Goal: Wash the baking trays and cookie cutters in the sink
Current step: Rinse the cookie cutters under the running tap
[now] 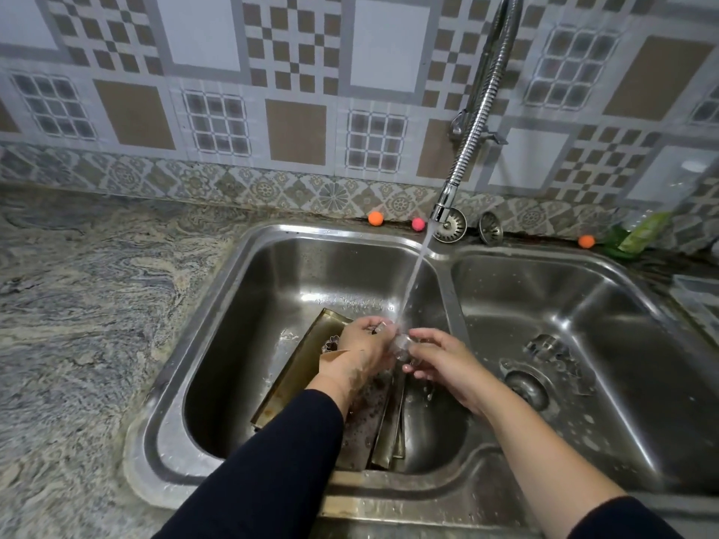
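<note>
While water from the faucet (480,110) streams down onto it, a small metal cookie cutter (402,344) sits between both hands above the left basin of the sink (241,289). The left hand (363,344) curls its fingers around the cutter's left side, and the right hand (439,359) pinches its right side with thumb and fingertips; the cutter's exact shape is blurred by the water. Below the hands, the baking trays (299,367) lie stacked and tilted in the left basin, running from the far left toward the near right, with brownish residue on them. Another fluted cookie cutter (331,344) rests on the upper tray just left of the left wrist. More metal cutters (552,355) lie in the right basin, just beyond its drain (525,385). On the far rim stand 2 sink strainers (469,226), with 3 small balls, 2 orange (375,218) and 1 pink (418,224), along the wall. A green packet (644,231) lies at the far right; no writing on it can be read. Grey marbled countertop (89,289) spreads to the left, under patterned wall tiles (295,91).
</note>
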{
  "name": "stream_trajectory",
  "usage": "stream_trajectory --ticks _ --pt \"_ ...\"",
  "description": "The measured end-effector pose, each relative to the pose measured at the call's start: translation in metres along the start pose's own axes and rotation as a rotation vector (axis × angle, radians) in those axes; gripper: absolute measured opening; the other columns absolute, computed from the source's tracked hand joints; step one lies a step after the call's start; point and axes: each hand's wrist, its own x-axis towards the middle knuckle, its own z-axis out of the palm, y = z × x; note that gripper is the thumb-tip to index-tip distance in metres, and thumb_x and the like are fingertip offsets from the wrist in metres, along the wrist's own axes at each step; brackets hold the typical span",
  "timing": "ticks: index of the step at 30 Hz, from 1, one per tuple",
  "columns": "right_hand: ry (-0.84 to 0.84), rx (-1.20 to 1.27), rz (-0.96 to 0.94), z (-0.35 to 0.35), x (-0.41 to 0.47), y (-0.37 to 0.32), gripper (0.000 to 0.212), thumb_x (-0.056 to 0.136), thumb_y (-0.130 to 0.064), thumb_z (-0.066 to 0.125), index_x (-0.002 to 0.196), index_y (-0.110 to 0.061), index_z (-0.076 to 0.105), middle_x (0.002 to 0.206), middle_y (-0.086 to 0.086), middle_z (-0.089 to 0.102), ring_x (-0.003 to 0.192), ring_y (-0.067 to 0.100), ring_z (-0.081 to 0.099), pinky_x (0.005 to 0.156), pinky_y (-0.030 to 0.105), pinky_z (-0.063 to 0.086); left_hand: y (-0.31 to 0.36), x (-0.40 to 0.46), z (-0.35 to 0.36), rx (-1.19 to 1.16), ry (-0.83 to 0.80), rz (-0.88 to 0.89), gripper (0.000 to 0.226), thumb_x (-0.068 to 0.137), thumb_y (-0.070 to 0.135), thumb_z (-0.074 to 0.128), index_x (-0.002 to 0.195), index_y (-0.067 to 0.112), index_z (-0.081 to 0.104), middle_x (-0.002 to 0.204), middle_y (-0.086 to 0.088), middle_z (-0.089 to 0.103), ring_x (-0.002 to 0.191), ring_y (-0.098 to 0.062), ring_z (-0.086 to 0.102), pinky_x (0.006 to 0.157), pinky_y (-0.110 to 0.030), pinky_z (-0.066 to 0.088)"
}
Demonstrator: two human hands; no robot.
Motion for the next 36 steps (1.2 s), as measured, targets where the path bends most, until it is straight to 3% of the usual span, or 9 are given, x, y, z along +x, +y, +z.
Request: stream_trajectory --ticks 3,6,9,13,18,22,27,30,36 --pt "-0.012 -0.107 0.018 0.003 0.006 0.001 0.049 0.084 -0.019 0.072 0.128 -0.013 0.053 0.105 0.01 0.07 0.076 0.016 0.066 0.069 0.025 0.054 -0.004 -0.002 0.001 0.018 -0.068 0.071 0.017 0.091 0.016 0.063 0.106 0.022 0.067 0.097 -0.01 0.071 0.079 -0.022 0.069 0.072 -0.032 0.059" --pt "0.106 -0.549 -0.146 0.004 0.012 -0.003 0.05 0.077 -0.027 0.078 0.123 -0.018 0.061 0.11 0.001 0.068 0.095 0.014 0.064 0.088 0.028 0.051 -0.004 -0.005 -0.001 0.137 -0.07 0.122 0.025 0.096 0.021 0.055 0.119 0.028 0.061 0.107 -0.006 0.068 0.094 -0.022 0.066 0.089 -0.036 0.054" --pt "0.169 -0.919 -0.344 0.005 0.01 -0.009 0.048 0.077 -0.027 0.076 0.122 -0.025 0.06 0.118 -0.007 0.059 0.108 0.015 0.058 0.092 0.026 0.044 -0.005 -0.003 -0.009 0.202 -0.032 0.106 0.016 0.092 0.018 0.061 0.108 0.021 0.066 0.099 -0.007 0.071 0.091 -0.023 0.067 0.089 -0.041 0.054" --pt "0.174 -1.069 -0.478 0.005 0.001 -0.007 0.046 0.079 -0.027 0.073 0.121 -0.033 0.056 0.122 -0.014 0.056 0.112 0.014 0.056 0.093 0.03 0.046 -0.001 -0.01 -0.017 0.315 0.011 0.157 0.015 0.08 0.017 0.076 0.094 0.012 0.071 0.09 -0.01 0.073 0.078 -0.02 0.069 0.066 -0.031 0.058" --pt "0.214 -1.197 -0.55 -0.02 -0.01 -0.015 0.047 0.081 -0.03 0.071 0.125 -0.032 0.054 0.123 -0.015 0.056 0.119 0.012 0.044 0.101 0.03 0.036 0.012 -0.018 -0.001 0.526 -0.031 0.388 0.021 0.083 0.014 0.072 0.103 0.008 0.073 0.093 -0.002 0.073 0.083 -0.014 0.068 0.081 -0.023 0.054" --pt "0.287 -1.114 -0.449 -0.072 -0.015 -0.016 0.045 0.081 -0.027 0.072 0.122 -0.031 0.055 0.126 -0.013 0.055 0.121 0.013 0.045 0.098 0.031 0.042 0.017 -0.024 0.048 0.542 -0.075 0.486 0.032 0.094 0.005 0.054 0.124 0.013 0.062 0.12 -0.003 0.066 0.104 -0.01 0.062 0.093 -0.019 0.045" --pt "0.325 -0.994 -0.085 -0.163 -0.006 0.017 0.047 0.079 -0.021 0.074 0.123 -0.022 0.056 0.128 0.0 0.056 0.117 0.019 0.053 0.098 0.029 0.043 -0.005 -0.013 0.099 1.254 -0.226 0.57 0.062 0.096 0.034 0.048 0.15 0.016 0.023 0.16 -0.001 0.015 0.147 -0.018 0.012 0.12 -0.039 0.015" --pt "0.387 -0.923 0.086 -0.217 0.007 0.047 0.045 0.081 -0.018 0.07 0.124 -0.021 0.057 0.125 0.004 0.062 0.114 0.022 0.058 0.092 0.026 0.044 -0.01 -0.011 0.113 1.579 -0.238 0.475 0.071 0.1 0.043 0.034 0.153 0.012 -0.001 0.16 -0.001 -0.012 0.147 -0.017 -0.009 0.121 -0.043 0.003" --pt "0.594 -0.817 0.249 -0.292 0.055 0.092 0.03 0.086 -0.023 0.064 0.111 -0.008 0.066 0.112 0.017 0.064 0.098 0.03 0.062 0.081 0.032 0.052 -0.005 -0.013 0.122 1.721 -0.222 0.427 0.072 0.1 0.045 0.028 0.152 0.011 -0.008 0.158 -0.003 -0.019 0.146 -0.016 -0.014 0.12 -0.037 0.001"
